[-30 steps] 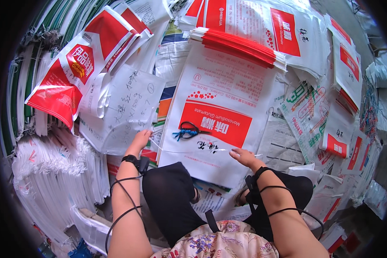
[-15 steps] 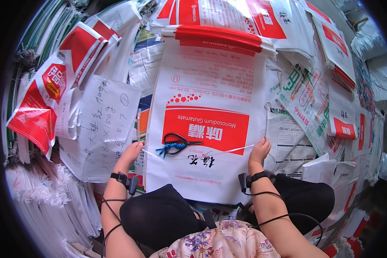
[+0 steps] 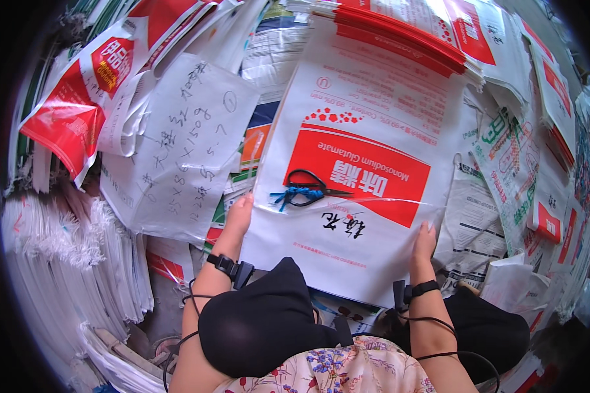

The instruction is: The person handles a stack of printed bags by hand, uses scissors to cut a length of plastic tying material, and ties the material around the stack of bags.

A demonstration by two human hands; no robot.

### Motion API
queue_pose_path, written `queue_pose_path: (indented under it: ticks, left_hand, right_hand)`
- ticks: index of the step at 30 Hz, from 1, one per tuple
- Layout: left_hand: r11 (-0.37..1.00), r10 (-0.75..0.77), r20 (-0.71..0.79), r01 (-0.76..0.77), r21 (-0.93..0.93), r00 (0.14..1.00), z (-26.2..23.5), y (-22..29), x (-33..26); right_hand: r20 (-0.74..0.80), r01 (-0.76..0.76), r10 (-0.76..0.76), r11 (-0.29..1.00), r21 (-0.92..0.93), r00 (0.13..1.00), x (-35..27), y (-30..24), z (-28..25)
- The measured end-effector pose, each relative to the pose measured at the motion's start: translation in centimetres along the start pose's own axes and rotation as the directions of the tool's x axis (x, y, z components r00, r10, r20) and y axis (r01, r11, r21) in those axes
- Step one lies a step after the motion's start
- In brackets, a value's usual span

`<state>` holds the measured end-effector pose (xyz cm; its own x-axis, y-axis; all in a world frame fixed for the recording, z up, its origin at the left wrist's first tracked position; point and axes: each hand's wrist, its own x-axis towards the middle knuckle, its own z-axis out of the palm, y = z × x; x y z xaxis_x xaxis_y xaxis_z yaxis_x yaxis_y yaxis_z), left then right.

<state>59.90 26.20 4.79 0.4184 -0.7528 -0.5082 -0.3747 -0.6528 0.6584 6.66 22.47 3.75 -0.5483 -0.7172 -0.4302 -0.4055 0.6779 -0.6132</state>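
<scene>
A stack of white sacks (image 3: 334,262) with red printing lies before me, its far ends folded into a thick red edge. On top rest scissors (image 3: 306,188) with black handles, one wrapped in blue cord. A thin, pale strip (image 3: 380,198) crosses the top sack beside the blades. At the stack's left edge, my left hand (image 3: 240,214) is closed with its thumb upward. My right hand (image 3: 425,241) closes on the right edge, lower down. The fingers of both hands are partly hidden, so how far they reach under the sacks does not show.
A white sheet (image 3: 177,150) with black handwriting lies left of the stack, below crumpled red and white sacks (image 3: 72,121). Piled white sacks (image 3: 78,262) stand at the near left. More printed sacks (image 3: 550,92) lie along the right. Black cables trail from both wrists.
The view has shifted, placing the stack farther right and more tilted. The strip no longer visibly runs into my fingers; both hands now sit against the sack edges.
</scene>
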Motion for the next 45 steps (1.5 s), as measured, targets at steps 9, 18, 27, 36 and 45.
queue_pose_path:
  ticks: [9, 18, 27, 36, 45]
  left_hand:
    - [0.996, -0.041, -0.034, 0.038, -0.079, 0.999, 0.4, 1.3, -1.2]
    - [0.997, 0.013, -0.116, -0.022, -0.071, 0.993, 2.7, 0.7, -2.2]
    - [0.897, 0.436, -0.232, -0.398, 0.193, 0.869, 1.3, 6.0, -2.0]
    - [0.949, 0.309, -0.337, -0.264, 0.175, 0.889, 2.4, 4.3, -2.2]
    - [0.992, 0.076, 0.210, -0.096, 0.086, 0.975, 0.5, 4.8, -1.8]
  right_hand:
    - [0.106, 0.054, -0.053, 0.998, -0.010, 0.993, -1.0, -1.3, -0.6]
    - [0.000, 0.231, -0.231, 0.973, 0.020, 0.973, 3.0, 2.7, 0.2]
    - [0.025, 0.078, -0.080, 0.994, 0.079, 0.996, 1.2, 0.9, -1.4]
    - [-0.004, 0.136, -0.136, 0.990, -0.030, 0.991, -0.1, 1.5, -0.8]
    - [-0.031, 0.115, -0.115, 0.993, 0.004, 0.993, -0.3, 2.1, -0.7]
